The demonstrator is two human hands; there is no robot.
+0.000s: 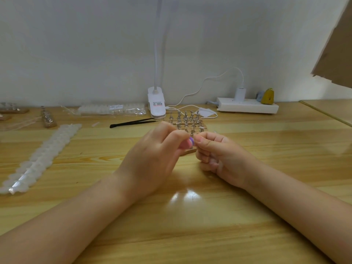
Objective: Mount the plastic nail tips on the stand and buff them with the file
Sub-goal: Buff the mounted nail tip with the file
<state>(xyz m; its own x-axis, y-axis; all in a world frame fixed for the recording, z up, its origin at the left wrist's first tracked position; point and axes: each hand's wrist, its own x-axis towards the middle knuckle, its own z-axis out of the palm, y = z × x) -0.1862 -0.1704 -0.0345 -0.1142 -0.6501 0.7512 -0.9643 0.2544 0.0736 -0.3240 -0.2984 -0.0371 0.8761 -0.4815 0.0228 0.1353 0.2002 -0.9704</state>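
Two hands meet above the middle of the tabletop [247,216], knuckles nearly touching. The left hand [152,159] is curled round a small block with pink, white and purple layers, which I take to be the file [187,144]; only its end shows past the fingers. The right hand [219,155] is curled too, thumb and forefinger pinched together right at that purple end. It probably holds a nail tip there, but the piece is too small and blurred to tell for certain.

Just beyond the hands, touching their far edge in the head view, sits the stand [187,121], a wooden base with rows of little metal pegs; its near rows are hidden behind the knuckles. Both hands are about equally close to it, and the right one lies more directly in front of it, so mounting would likely be a short forward reach.

Well to the left lies a long strip of nail tips [43,155], running diagonally away from the person. Black tweezers [133,122] rest behind the left hand.
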